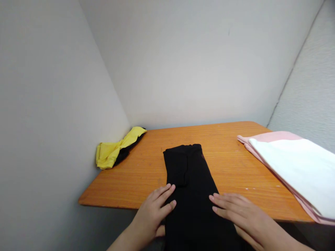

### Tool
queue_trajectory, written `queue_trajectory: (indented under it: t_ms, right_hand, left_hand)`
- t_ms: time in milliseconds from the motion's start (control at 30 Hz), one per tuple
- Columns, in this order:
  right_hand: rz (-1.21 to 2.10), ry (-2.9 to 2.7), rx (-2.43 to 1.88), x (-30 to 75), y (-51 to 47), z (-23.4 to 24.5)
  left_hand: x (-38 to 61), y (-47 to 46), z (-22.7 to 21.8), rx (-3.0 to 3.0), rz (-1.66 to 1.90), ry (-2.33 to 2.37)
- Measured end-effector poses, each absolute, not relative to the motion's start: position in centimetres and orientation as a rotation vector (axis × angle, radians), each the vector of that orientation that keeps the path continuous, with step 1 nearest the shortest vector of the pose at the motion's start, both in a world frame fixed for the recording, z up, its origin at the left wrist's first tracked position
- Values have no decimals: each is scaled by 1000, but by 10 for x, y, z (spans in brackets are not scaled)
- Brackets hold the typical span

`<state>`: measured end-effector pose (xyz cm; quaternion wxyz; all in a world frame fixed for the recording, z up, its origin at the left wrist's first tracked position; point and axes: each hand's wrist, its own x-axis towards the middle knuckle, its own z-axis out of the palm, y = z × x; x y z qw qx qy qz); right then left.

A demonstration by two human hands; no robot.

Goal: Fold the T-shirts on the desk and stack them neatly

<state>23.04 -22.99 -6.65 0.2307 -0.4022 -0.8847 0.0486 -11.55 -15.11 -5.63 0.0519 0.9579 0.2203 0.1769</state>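
A black garment [190, 174], folded into a long narrow strip, lies on the orange wooden table [227, 157] and hangs over its near edge. My left hand [154, 211] rests flat on the strip's left side, fingers stretched out and slightly apart. My right hand [238, 214] lies flat on the strip's right side, fingers extended toward the left. Neither hand grips the cloth; both press on it near the table's front edge.
A crumpled yellow and black cloth [117, 148] sits at the table's back left corner against the wall. A folded stack of white and pink fabric [293, 167] covers the right end. Grey walls close in on the left, back and right.
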Motion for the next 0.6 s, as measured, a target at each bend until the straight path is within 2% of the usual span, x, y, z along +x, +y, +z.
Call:
queue_trajectory:
  t_ms: [100,200,333,467,533,600]
  right_hand:
    - [605,-2065,-1357,219,-214,-48]
    - [859,-1723,-1479,208,-183,-37]
    - [922,-1543,-1609,206,-147,-42]
    - [1021,-1555,-1757,211,-132,-51]
    - [935,-1654,-1808,213,-132,-49]
    - [685,-1749,-1840,213,-135,-43]
  left_hand:
    - [-103,-142,-45,2536,726,871]
    - [-84,-123,-41,2102,850,1141]
    - [-67,-93,-47,1786,825,1259]
    - [-67,-82,-55,1874,712,1399]
    - [-69,-84,-52,1965,673,1458]
    - [-70,-89,-43,2061,672,1529]
